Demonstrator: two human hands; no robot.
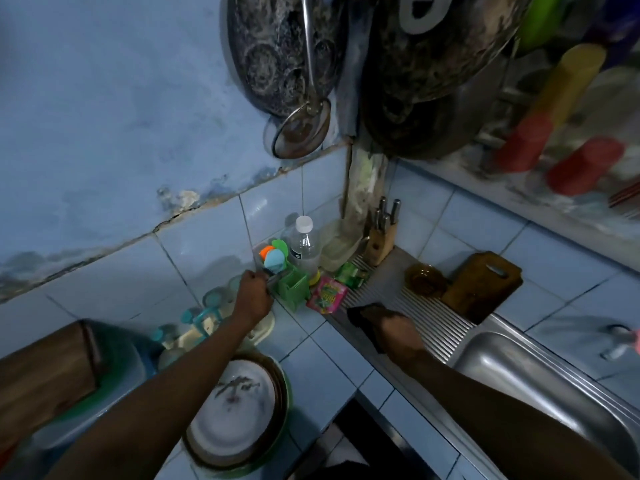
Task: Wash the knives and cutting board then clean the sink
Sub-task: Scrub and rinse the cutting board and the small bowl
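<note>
At the tiled corner, the left hand (254, 293) grips a utensil (273, 278) beside the green holder (292, 286); the right hand (398, 336) is curled round a dark object (363, 315) above the drainboard (420, 315). The cutting board (483, 285) leans by the sink (540, 386).

The sink (512, 372) and its ribbed drainer (426, 313) are brushed, shiny metal. The cutting board (485, 282) and knife block (381, 244) are matt wood. Glossy blue tiles (332, 368) cover the worktop. The green caddy (292, 287) looks plastic, the bottle (304, 251) clear plastic.
</note>
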